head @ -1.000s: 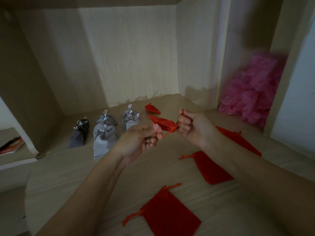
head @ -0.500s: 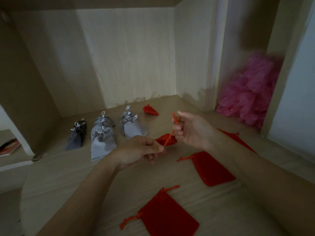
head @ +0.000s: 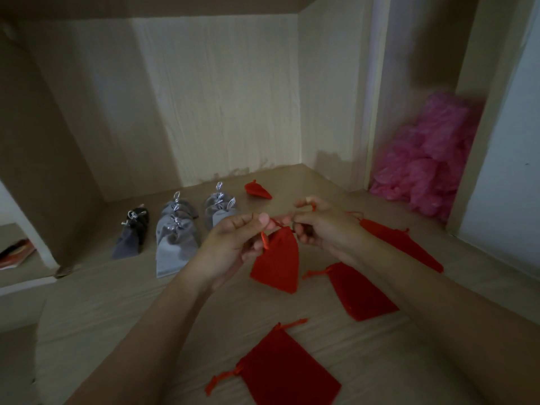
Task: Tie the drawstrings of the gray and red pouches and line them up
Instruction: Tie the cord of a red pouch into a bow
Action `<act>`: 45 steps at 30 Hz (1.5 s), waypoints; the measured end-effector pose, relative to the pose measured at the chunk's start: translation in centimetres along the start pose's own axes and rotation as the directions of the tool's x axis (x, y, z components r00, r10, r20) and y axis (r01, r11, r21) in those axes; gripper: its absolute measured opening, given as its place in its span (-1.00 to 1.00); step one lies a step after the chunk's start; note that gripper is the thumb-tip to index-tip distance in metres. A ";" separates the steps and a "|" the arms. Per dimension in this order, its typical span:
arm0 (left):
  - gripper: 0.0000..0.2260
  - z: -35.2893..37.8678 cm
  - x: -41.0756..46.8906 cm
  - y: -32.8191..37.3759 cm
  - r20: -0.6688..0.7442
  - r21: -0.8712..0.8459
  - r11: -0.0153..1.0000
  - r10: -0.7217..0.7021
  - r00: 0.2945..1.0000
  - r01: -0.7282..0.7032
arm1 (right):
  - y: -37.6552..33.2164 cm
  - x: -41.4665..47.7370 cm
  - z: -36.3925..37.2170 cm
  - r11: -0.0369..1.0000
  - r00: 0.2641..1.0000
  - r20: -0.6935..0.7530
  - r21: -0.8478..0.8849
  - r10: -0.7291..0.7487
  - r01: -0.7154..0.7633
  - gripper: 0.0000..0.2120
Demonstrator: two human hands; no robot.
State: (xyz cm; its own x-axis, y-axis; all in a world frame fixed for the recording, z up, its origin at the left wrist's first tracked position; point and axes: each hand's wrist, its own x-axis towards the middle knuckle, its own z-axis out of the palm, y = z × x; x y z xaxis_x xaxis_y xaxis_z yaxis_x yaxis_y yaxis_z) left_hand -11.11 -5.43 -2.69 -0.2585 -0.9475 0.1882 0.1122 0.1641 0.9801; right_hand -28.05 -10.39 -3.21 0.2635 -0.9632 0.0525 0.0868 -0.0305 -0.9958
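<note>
A red pouch hangs by its drawstrings above the wooden shelf, mouth gathered at the top. My left hand pinches one red drawstring at the pouch's left. My right hand pinches the other string at its right, with a loop over a finger. Several tied gray pouches stand in rows at the back left. One tied red pouch lies at the back beside them. Flat red pouches lie near me, under my right forearm and further right.
The wooden shelf is boxed in by a back wall and side panels. A pile of pink plastic bags fills the compartment at right. A reddish booklet lies on a lower ledge at far left.
The held pouch has swung from lying sideways between my hands to hanging down. My hands have come closer together again, both pinching the drawstrings at the pouch mouth.
</note>
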 end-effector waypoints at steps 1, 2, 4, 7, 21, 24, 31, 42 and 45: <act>-0.84 0.2 0.0 -0.1 0.000 -0.037 0.999 -0.005 1.000 0.005 | -0.1 -0.1 0.0 1.000 0.999 0.047 -0.011 -0.007 0.008 -0.89; -0.85 0.4 0.1 -0.2 -0.003 -0.059 0.998 -0.012 1.000 0.012 | -0.2 -0.2 -0.1 0.999 0.995 0.101 -0.033 -0.021 0.024 -0.91; -0.86 0.4 0.3 -0.4 -0.008 -0.063 0.998 0.010 1.000 -0.011 | -0.4 -0.2 -0.6 0.990 0.979 0.195 -0.113 -0.060 0.083 -0.91; -0.84 -0.4 0.5 -0.6 -0.026 0.021 0.997 0.076 0.997 -0.076 | -0.8 -0.4 -0.9 0.945 0.961 0.265 -0.290 -0.075 0.153 -0.94; -0.73 -0.6 1.0 -1.1 -0.112 0.234 0.969 0.101 0.989 -0.073 | -0.9 -1.1 -0.2 0.961 0.941 0.322 -0.277 0.106 -0.013 -0.86; -0.77 -0.7 0.8 -0.7 -0.142 0.232 0.968 0.135 0.981 -0.100 | -0.4 -1.2 0.3 0.997 0.926 0.373 -0.058 0.067 -0.049 -0.87; -0.89 -1.6 0.9 -0.4 -0.173 0.282 0.956 0.130 0.976 -0.077 | 0.6 -1.1 1.0 0.978 0.940 0.297 -0.074 -0.165 0.195 -0.83; -0.83 -1.5 0.3 -0.3 -0.039 0.361 0.929 0.101 0.994 -0.080 | 0.8 -1.2 1.7 0.430 0.678 0.232 -0.621 -0.698 0.655 -0.88; -0.78 -1.6 0.4 -0.3 -0.093 0.297 0.948 0.145 0.985 -0.112 | 0.5 -1.2 1.7 0.301 0.612 0.315 -0.655 -0.725 0.693 -0.82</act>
State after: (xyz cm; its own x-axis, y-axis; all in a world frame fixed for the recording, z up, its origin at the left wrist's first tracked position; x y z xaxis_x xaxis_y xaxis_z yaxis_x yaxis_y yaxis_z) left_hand -9.73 -6.24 -2.98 -0.1492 -0.9350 0.3218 -0.1500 0.3431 0.9273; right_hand -26.67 -8.81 -3.64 0.4008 -0.4833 0.7783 -0.4206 -0.8518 -0.3124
